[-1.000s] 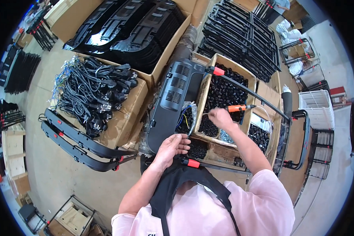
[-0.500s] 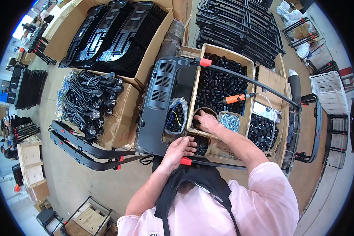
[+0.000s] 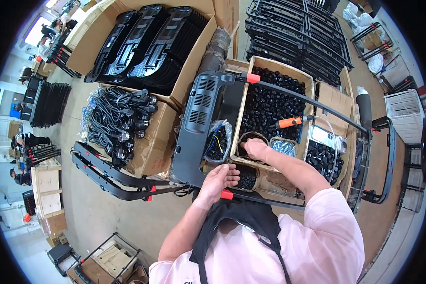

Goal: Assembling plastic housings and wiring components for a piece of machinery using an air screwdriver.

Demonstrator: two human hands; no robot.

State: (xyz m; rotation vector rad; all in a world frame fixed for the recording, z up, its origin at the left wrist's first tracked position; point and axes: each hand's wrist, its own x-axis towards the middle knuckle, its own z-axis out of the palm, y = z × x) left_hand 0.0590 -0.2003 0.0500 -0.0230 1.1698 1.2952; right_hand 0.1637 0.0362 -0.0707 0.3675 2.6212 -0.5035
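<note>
My right hand [image 3: 256, 149] reaches down into a small round tub [image 3: 253, 134] in the near left corner of a large wooden tray. Its fingertips are hidden inside, so I cannot tell whether they hold anything. My left hand [image 3: 218, 181], palm turned inward and fingers stretched, hovers over the front edge of a black plastic panel with vents [image 3: 202, 105]. Nothing shows in it. Just right of it sits a container of small black screws [image 3: 246, 177]. Silver screws [image 3: 284, 147] fill a box beside my right wrist.
An orange power screwdriver [image 3: 290, 122] lies on black caps [image 3: 270, 102] in the tray. A black frame bar [image 3: 312, 102] with a red end crosses above. Bundled cables [image 3: 116, 116] sit on a carton at left; black panels [image 3: 146, 47] fill a carton behind. A phone [image 3: 323, 136] lies at right.
The whole view has shifted slightly, so the scene sits further right. My right hand stays in the round tub, and my left hand keeps nearly the same pose.
</note>
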